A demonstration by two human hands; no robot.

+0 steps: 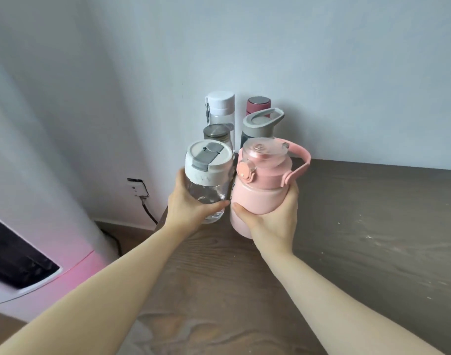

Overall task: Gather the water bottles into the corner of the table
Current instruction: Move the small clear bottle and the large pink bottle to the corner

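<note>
My left hand [191, 204] grips a clear bottle with a white lid and grey flip tab [207, 175]. My right hand [273, 219] grips a fat pink bottle with a clear cap and pink carry strap [260, 185]. Both bottles sit side by side, touching, near the far left corner of the dark wooden table [373, 226]. Behind them against the wall stand a tall clear bottle with a white cap [220, 108], a short jar with a metal lid [216, 135], a dark red flask [259, 105] and a bottle with a grey loop-handle lid [262, 123].
The white wall runs behind the table. Left of the table's edge are a wall socket with a black cable [139, 190] and a white and pink appliance [27, 265] on the floor. The table's right part shows bare wood with pale scuffs.
</note>
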